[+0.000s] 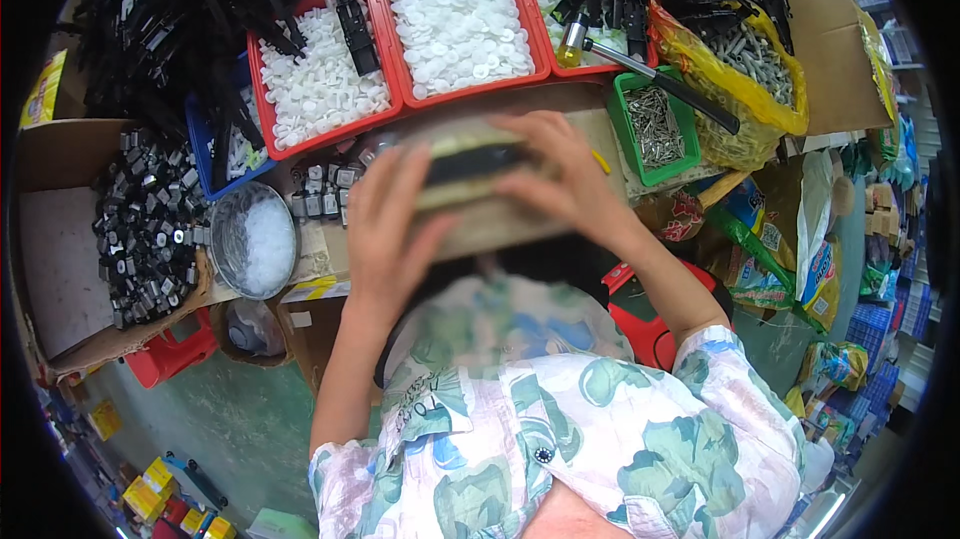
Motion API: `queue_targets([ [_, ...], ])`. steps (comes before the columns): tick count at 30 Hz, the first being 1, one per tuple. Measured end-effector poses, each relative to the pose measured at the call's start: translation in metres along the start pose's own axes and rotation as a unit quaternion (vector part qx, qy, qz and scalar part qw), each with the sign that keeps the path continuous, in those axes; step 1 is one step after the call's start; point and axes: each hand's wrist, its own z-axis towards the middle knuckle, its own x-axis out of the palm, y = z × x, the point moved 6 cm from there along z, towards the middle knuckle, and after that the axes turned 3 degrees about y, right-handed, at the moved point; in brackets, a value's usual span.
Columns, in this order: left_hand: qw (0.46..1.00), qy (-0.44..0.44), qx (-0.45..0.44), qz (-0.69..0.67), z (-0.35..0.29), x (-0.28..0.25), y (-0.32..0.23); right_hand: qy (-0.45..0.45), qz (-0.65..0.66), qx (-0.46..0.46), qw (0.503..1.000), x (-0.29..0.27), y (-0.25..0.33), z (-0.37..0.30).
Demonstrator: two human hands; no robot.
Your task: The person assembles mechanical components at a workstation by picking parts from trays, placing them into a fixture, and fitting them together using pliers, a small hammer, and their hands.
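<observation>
Over the bench's near edge, a tan block with a long black piece (472, 163) along it is smeared by motion between my hands. My left hand (385, 219) is closed round its left end, fingers over the far side and thumb on the near side. At the other end my right hand (560, 174) grips it, fingers above and thumb below. Blur hides its exact kind. Small grey-and-black blocks (322, 191) lie on the bench just left of my left hand.
Red trays (395, 89) of white plastic parts line the back, below piled black parts (190, 19). On the right are a green basket (652, 179) of screws, a hammer (690, 104) and a yellow bag (790, 89). Leftward stand a metal bowl (225, 259) and a carton (60, 239) of small blocks.
</observation>
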Motion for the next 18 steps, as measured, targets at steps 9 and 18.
queue_targets([
  [9,0.983,0.162,-0.040,0.077,0.018,0.033,-0.040,-0.155,-0.368,0.065,0.915,-0.107,-0.060,0.015],
  [18,0.976,0.169,-0.023,0.137,0.012,0.051,-0.037,-0.073,-0.413,0.031,0.907,-0.102,-0.073,0.023],
])
